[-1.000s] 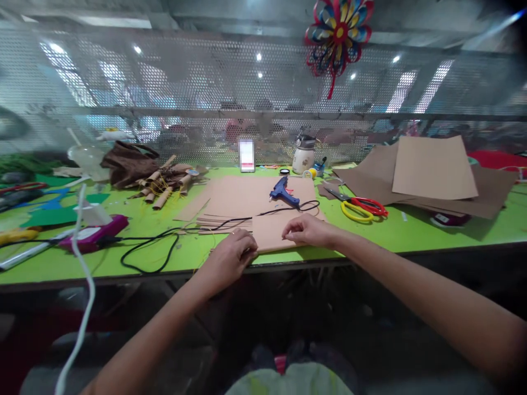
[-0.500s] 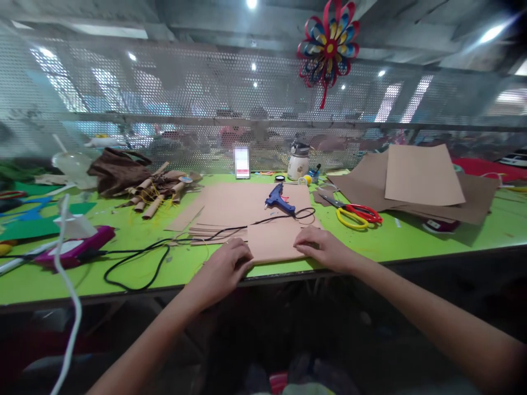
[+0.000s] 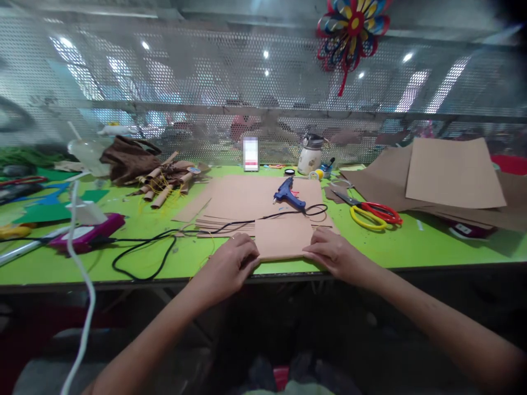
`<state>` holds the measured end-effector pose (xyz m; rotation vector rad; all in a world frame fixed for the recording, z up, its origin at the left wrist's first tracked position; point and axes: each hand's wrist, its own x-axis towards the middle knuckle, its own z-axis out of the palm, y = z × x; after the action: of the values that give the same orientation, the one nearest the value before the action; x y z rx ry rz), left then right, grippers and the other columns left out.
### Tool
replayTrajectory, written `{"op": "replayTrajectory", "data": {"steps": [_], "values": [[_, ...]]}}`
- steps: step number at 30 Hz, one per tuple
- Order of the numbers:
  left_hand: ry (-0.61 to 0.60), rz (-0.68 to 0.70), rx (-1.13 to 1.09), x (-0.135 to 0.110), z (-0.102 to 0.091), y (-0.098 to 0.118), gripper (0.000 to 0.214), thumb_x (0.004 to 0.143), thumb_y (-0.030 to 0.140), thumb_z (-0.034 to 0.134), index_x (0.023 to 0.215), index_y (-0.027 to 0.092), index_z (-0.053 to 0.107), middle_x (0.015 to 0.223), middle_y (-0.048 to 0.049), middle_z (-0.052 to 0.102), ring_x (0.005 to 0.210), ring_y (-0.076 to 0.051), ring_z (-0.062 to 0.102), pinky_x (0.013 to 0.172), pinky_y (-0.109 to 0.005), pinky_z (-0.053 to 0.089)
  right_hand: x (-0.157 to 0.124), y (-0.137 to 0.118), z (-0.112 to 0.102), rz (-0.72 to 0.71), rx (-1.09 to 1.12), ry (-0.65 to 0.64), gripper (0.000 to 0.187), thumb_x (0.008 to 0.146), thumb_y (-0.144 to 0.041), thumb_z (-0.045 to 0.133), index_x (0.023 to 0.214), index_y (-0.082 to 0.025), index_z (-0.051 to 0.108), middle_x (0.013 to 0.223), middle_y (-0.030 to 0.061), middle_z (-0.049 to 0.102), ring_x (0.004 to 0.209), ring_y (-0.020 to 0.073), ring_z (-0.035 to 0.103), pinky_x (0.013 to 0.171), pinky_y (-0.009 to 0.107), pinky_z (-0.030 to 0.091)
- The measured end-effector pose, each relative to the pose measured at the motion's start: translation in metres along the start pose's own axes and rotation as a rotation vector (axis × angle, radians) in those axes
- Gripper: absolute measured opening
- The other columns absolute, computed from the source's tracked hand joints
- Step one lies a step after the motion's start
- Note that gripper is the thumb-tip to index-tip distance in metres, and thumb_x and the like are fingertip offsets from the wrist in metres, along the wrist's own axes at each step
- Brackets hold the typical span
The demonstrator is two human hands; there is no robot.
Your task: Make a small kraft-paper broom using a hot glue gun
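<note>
A small tan cardboard piece lies at the near edge of the green table. My left hand presses on its left edge with the fingers curled over it. My right hand lies at its right edge, fingers on the card. Behind it a larger tan sheet carries a blue glue gun, whose black cord runs off to the left across cut cardboard strips.
Red and yellow scissors lie right of the sheet, with stacked brown cardboard beyond. Rolled paper tubes, a pink box and a white cable sit left. A phone and a jar stand by the mesh wall.
My right hand slid from the top middle of the small card to its right edge. My left hand stayed at the left edge. The view shifted slightly.
</note>
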<state>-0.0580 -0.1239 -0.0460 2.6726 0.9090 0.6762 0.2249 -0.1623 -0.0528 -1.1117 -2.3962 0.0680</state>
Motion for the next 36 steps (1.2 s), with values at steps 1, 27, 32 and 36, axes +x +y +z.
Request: {"op": "replayTrajectory", "data": {"steps": [1, 27, 32, 36], "values": [[0.003, 0.003, 0.001, -0.001, 0.0, 0.0, 0.013, 0.092, 0.023, 0.047, 0.085, 0.018, 0.057, 0.09, -0.0065, 0.056, 0.088, -0.019, 0.052, 0.078, -0.032, 0.042, 0.0, 0.002, 0.0, 0.016, 0.019, -0.001, 0.028, 0.095, -0.027, 0.047, 0.088, -0.015, 0.07, 0.075, 0.0082, 0.056, 0.078, 0.0199, 0.05, 0.068, 0.031, 0.041], [0.079, -0.001, 0.085, -0.005, 0.004, 0.003, 0.019, 0.09, 0.021, 0.048, 0.106, 0.017, 0.057, 0.094, -0.0086, 0.058, 0.091, -0.022, 0.054, 0.078, -0.034, 0.045, 0.018, 0.019, -0.004, 0.19, 0.241, -0.17, 0.026, 0.09, -0.03, 0.055, 0.099, -0.016, 0.075, 0.072, 0.0057, 0.061, 0.071, 0.0166, 0.058, 0.065, 0.026, 0.043], [0.087, 0.025, 0.069, -0.006, 0.001, 0.008, 0.017, 0.088, 0.017, 0.048, 0.102, 0.016, 0.057, 0.096, -0.01, 0.055, 0.091, -0.022, 0.052, 0.079, -0.035, 0.045, 0.016, 0.019, -0.001, 0.167, 0.17, -0.151, 0.024, 0.09, -0.03, 0.056, 0.1, -0.02, 0.075, 0.073, 0.0046, 0.057, 0.07, 0.016, 0.056, 0.063, 0.026, 0.041], [0.069, 0.069, 0.025, -0.007, 0.001, 0.008, 0.017, 0.089, 0.017, 0.047, 0.1, 0.017, 0.06, 0.1, -0.0107, 0.055, 0.094, -0.021, 0.052, 0.083, -0.034, 0.045, 0.017, 0.018, -0.003, 0.186, 0.181, -0.166, 0.025, 0.09, -0.03, 0.055, 0.1, -0.019, 0.075, 0.071, 0.0047, 0.058, 0.071, 0.0166, 0.057, 0.065, 0.026, 0.042]]}}
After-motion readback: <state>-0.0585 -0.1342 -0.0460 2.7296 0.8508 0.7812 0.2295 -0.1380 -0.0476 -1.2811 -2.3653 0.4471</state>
